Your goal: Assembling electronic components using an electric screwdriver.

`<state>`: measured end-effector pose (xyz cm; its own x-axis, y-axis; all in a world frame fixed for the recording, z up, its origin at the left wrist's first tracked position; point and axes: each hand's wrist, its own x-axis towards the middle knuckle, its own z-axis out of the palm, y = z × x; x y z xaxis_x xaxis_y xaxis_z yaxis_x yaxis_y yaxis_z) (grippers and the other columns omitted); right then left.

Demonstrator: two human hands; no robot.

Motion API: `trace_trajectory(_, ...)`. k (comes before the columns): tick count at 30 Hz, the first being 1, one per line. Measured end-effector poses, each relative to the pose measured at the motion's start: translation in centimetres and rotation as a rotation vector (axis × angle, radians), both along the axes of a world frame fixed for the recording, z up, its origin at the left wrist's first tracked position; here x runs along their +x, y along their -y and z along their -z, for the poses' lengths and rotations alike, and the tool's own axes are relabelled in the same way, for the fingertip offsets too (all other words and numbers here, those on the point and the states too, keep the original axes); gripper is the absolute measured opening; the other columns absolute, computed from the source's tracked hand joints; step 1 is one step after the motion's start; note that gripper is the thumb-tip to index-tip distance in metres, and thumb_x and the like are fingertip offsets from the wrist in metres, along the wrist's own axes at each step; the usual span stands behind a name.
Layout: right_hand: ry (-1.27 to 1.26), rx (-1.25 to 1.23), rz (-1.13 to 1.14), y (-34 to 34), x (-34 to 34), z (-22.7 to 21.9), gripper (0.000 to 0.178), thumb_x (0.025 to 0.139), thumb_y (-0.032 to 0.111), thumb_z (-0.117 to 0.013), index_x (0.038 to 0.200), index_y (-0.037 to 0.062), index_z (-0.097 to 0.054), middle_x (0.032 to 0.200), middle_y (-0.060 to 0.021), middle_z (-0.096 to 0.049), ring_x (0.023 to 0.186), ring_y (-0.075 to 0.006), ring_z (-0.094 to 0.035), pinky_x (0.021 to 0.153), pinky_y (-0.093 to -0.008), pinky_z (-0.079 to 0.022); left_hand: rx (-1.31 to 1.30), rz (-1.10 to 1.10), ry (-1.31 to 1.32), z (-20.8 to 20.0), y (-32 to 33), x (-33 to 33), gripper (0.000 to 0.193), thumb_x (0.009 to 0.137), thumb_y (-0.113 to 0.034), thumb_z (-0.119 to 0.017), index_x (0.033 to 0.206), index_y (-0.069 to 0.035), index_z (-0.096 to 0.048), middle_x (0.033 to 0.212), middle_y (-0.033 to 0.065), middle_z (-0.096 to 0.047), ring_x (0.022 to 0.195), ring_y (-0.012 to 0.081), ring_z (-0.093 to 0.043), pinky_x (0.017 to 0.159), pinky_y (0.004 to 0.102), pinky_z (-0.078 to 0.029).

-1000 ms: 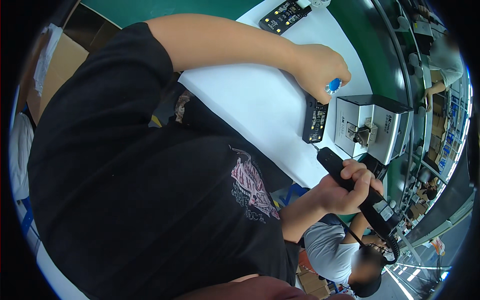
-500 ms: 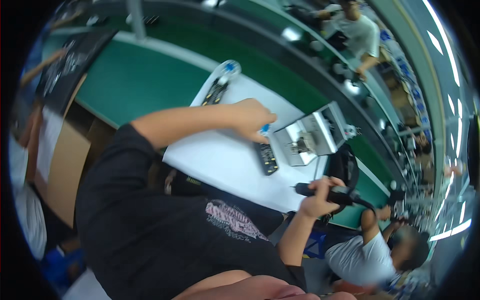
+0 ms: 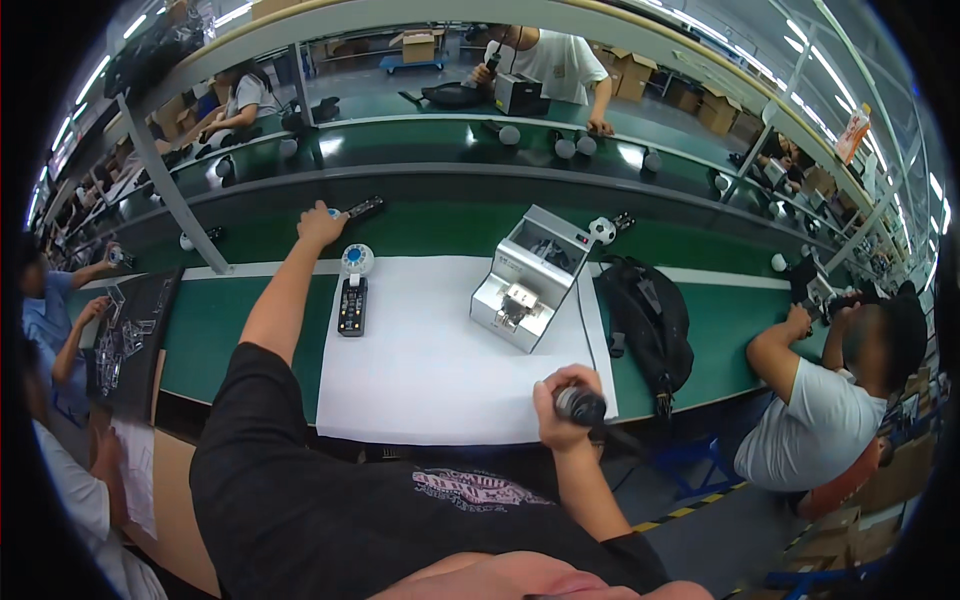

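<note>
My left hand [image 3: 320, 226] reaches out over the dark green belt, fingers closed at the end of a black stick-like device [image 3: 365, 208] with a bit of blue at the hand. A second such device lies on the white sheet: a black body [image 3: 352, 308] with small light marks, and a round white head [image 3: 357, 260] with a blue centre. My right hand [image 3: 570, 405] is wrapped round a black electric screwdriver [image 3: 582, 406], raised above the sheet's near right part. Between the hands sits a silver metal box [image 3: 530, 285], probably a screw feeder.
The white sheet [image 3: 420, 390] covers part of the green bench. A black bag [image 3: 650, 325] lies right of it. Beyond runs the belt [image 3: 450, 215], with a soccer-ball-headed device [image 3: 602, 231]. A slanted post [image 3: 170, 185] rises left. Co-workers sit left, right and across.
My left hand has moved from above the sheet, beside the silver box, out to the belt with the black device. The screwdriver stays in my right hand. The whole view has turned.
</note>
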<state>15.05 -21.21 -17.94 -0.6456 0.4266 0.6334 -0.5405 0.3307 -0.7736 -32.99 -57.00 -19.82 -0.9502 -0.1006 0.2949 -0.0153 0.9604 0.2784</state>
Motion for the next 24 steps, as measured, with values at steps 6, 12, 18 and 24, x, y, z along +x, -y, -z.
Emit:
trace_trajectory(6, -0.005, 0.073, -0.037, -0.5, 2.3, -0.1, 0.035, 0.085, -0.004, -0.067, 0.114, 0.0034, -0.048, 0.081, -0.0065, -0.062, 0.075, -0.0162, -0.062, 0.075, -0.0288, -0.049, 0.163, 0.465, -0.081, -5.4, -5.0, 10.3, 0.069, 0.082, -0.047, -0.075, 0.133, -0.003, -0.06, 0.131, 0.0211, -0.063, 0.129, 0.0381, -0.055, 0.105, 0.0456, -0.048)
trace_trajectory(12, -0.085, -0.246, -0.121, -1.9, 1.2, 0.9, 0.034, 0.084, -0.001, -0.069, 0.111, 0.002, -0.05, 0.083, -0.0093, -0.064, 0.072, -0.0161, -0.062, 0.075, -0.0304, -0.051, 0.162, 0.673, 0.08, -2.9, -3.0, 13.9, 0.066, 0.077, -0.029, -0.081, 0.134, -0.004, -0.059, 0.132, 0.0205, -0.062, 0.125, 0.037, -0.057, 0.107, 0.0424, -0.046)
trace_trajectory(18, -0.064, -0.177, -0.129, -1.8, 1.2, 0.0, 0.035, 0.084, -0.003, -0.069, 0.112, 0.0025, -0.049, 0.084, -0.0087, -0.063, 0.073, -0.0168, -0.061, 0.077, -0.0314, -0.051, 0.271, 0.617, 0.202, -2.7, -5.9, 19.0, 0.069, 0.074, -0.03, -0.084, 0.133, -0.005, -0.059, 0.13, 0.0225, -0.062, 0.122, 0.0387, -0.059, 0.107, 0.0434, -0.046)
trace_trajectory(24, 0.033, -0.161, -0.047, 0.7, -0.5, -2.2, 0.03, 0.089, 0.003, -0.061, 0.116, 0.0025, -0.048, 0.077, -0.0068, -0.059, 0.066, -0.0163, -0.06, 0.071, -0.0315, -0.052, 0.39, 0.956, 0.135, 0.6, -13.5, 23.6, 0.066, 0.076, -0.04, -0.083, 0.126, -0.001, -0.062, 0.124, 0.021, -0.065, 0.116, 0.0388, -0.062, 0.101, 0.0441, -0.049)
